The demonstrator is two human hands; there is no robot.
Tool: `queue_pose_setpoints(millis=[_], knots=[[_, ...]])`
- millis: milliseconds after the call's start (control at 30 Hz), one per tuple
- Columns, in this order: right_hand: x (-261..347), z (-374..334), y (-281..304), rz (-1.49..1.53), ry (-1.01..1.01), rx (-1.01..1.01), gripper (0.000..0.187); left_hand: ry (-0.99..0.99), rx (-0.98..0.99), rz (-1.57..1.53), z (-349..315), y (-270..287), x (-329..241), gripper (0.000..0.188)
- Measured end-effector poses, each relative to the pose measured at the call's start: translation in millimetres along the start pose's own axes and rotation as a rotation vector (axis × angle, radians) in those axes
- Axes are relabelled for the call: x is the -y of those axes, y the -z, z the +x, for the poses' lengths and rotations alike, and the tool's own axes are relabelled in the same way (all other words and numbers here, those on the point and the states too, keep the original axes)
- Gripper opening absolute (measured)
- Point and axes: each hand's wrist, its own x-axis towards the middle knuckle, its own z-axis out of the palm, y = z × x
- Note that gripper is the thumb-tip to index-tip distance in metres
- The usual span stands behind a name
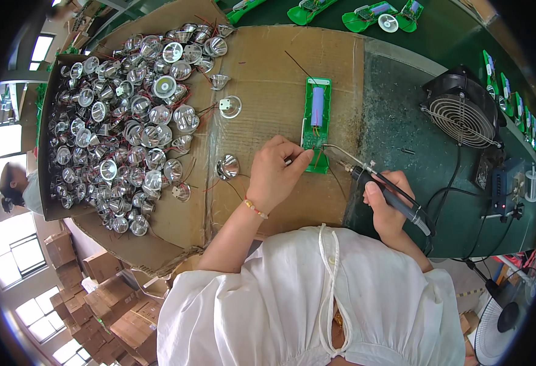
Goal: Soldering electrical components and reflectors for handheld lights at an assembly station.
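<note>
A green plastic housing (309, 97) lies open on the cardboard in front of me. Inside it sit a purple cylindrical battery (317, 108) and, below that, a small green circuit board (312, 139). My left hand (275, 168) is pinched at the board's left side; its fingertips hide what they hold. In my right hand (390, 201) is a soldering iron (396, 201) with a thin curved metal tube (344, 150) fixed along it. Its tip points at the lower end of the housing, close to the board. Thin dark wires stick out above and below the housing.
A large cardboard box (47, 152) full of shiny reflector cups stands at left. Loose cups (227, 166) lie beside it. A black fan with a wire guard (463, 116), cables and a blue device (507, 189) are at right. More green housings (307, 11) line the far edge.
</note>
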Motion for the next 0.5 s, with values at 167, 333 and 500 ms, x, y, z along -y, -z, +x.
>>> queue_pose_setpoints(millis=[167,333,500], knots=[[-2.8,0.4,0.2,-0.062,-0.027,0.039,0.014,-0.022,0.023,-0.018,0.5,0.9,2.7,0.017],[0.5,2.1,-1.5,0.017,-0.067,-0.034,0.015,-0.105,0.077,-0.01,0.2,4.3,2.2,0.014],[4.3,1.4,0.6,0.136,-0.11,-0.097,0.016,-0.013,0.059,-0.1,-0.3,6.3,6.3,0.018]])
